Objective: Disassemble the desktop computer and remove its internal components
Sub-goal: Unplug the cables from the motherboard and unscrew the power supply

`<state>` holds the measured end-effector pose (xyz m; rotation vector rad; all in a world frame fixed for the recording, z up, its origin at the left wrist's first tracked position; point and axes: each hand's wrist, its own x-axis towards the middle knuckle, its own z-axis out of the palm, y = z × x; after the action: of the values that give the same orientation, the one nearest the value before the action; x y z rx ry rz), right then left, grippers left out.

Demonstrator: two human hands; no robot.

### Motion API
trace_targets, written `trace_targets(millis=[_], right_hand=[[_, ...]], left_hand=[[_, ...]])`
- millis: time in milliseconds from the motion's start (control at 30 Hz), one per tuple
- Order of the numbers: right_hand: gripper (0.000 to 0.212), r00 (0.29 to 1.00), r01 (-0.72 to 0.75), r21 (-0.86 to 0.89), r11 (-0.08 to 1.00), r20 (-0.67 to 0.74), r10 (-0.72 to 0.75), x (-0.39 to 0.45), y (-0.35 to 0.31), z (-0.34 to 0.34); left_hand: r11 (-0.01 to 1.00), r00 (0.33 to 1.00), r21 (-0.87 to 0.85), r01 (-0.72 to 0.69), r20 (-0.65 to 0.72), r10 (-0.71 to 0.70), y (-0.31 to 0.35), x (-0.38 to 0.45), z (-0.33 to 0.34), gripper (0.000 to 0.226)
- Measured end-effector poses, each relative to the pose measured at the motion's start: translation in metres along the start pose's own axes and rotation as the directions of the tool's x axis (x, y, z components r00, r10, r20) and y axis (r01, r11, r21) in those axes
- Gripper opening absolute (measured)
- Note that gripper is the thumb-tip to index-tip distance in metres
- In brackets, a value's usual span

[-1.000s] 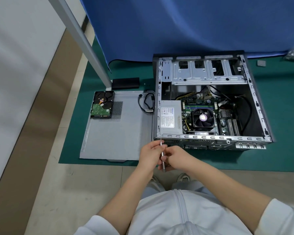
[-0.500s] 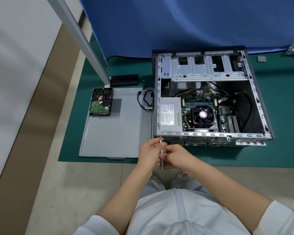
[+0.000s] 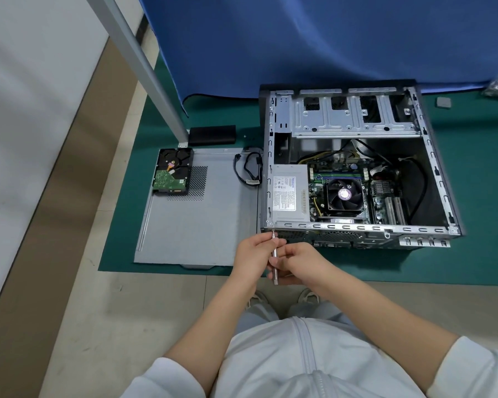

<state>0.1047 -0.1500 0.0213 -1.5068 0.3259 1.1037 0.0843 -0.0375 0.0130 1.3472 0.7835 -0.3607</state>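
The open desktop case lies on its side on a green mat, showing the grey power supply, the CPU fan and the motherboard. A thin silver screwdriver points at the case's rear near-left corner, beside the power supply. My left hand pinches its shaft near the tip. My right hand grips the lower part of the shaft. A removed hard drive lies on the detached grey side panel to the left.
A black cable lies on the panel next to the case. A black box sits by a slanting metal post. A blue curtain hangs behind the case. A small grey piece lies on the green mat at far right.
Both hands stay on the screwdriver at the same case corner. The view has shifted slightly; nothing else has moved.
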Motion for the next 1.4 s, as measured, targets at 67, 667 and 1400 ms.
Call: trace_targets(millis=[67,667,1400], right_hand=[[0.016,1.0,-0.012,-0.022,1.0,-0.012,0.012,0.001,0.0,0.001],[0.009,0.983,-0.086,-0.206,0.975,-0.178,0.049,0.013,-0.002,0.01],[0.016,0.997,-0.051,0.208,0.977,0.067,0.038,0.003,0.003,0.0]], left_hand=[[1.0,1.0,0.016,0.0,0.01,0.0,0.0,0.001,-0.001,0.012],[0.982,0.984,-0.064,0.178,0.028,-0.176,0.009,0.013,-0.001,0.018],[0.99,0.963,0.107,0.095,0.24,-0.119,0.01,0.013,-0.018,0.017]])
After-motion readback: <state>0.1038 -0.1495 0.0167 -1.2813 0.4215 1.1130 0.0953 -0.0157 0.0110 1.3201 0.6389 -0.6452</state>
